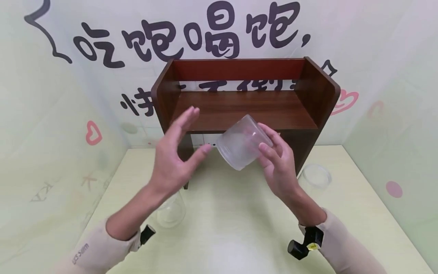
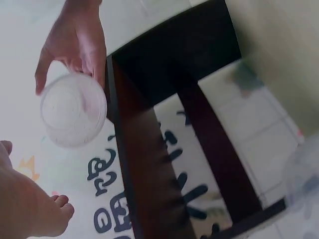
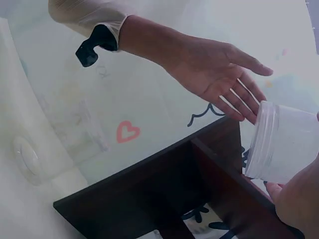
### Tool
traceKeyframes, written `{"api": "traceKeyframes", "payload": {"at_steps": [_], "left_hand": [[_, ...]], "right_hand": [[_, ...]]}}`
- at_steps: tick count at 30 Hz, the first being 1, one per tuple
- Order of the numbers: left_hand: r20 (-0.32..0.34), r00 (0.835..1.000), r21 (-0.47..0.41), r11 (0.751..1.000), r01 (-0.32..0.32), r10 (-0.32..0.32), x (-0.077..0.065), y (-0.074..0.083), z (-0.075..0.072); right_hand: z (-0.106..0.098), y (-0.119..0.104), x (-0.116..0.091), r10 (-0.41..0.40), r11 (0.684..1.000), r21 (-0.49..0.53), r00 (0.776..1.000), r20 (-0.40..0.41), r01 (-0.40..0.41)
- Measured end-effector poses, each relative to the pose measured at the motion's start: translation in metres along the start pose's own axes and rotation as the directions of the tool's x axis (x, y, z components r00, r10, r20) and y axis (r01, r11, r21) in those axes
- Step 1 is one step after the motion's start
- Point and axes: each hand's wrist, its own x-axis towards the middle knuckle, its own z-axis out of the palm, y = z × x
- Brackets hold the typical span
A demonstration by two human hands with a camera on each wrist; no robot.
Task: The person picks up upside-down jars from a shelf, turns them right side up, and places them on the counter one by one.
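My right hand (image 1: 278,163) grips a clear, frosted-looking plastic jar (image 1: 239,142), thumb on the near side and fingers round its base end. The jar is tilted in the air in front of the shelf, its wider ridged end toward the left hand. To its left, my left hand (image 1: 172,160) is raised with fingers extended and thumb spread, holding nothing. In the right wrist view the left hand (image 3: 214,74) has its palm toward the ridged end of the jar (image 3: 286,142). In the left wrist view the jar (image 2: 74,109) shows its round end below the right hand (image 2: 82,40).
A dark brown wooden shelf (image 1: 239,106) stands at the back of the pale table (image 1: 226,236). One clear jar (image 1: 170,213) sits front left of it, another clear container (image 1: 316,177) to its right. Printed cloth walls (image 1: 386,114) enclose the table.
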Motion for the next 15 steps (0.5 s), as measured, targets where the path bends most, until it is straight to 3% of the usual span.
{"api": "traceKeyframes", "payload": {"at_steps": [7,15], "left_hand": [[0.082,0.983,-0.122,0.977,0.174,-0.165,-0.031,-0.008,0.033],[0.116,0.95,-0.26,0.915,0.31,-0.289,-0.045,-0.017,0.067]], "right_hand": [[-0.003,0.019,-0.014,-0.006,0.993,0.122,1.0,-0.01,0.008],[-0.003,0.035,-0.022,-0.049,0.979,0.198,0.999,-0.022,0.052]]}}
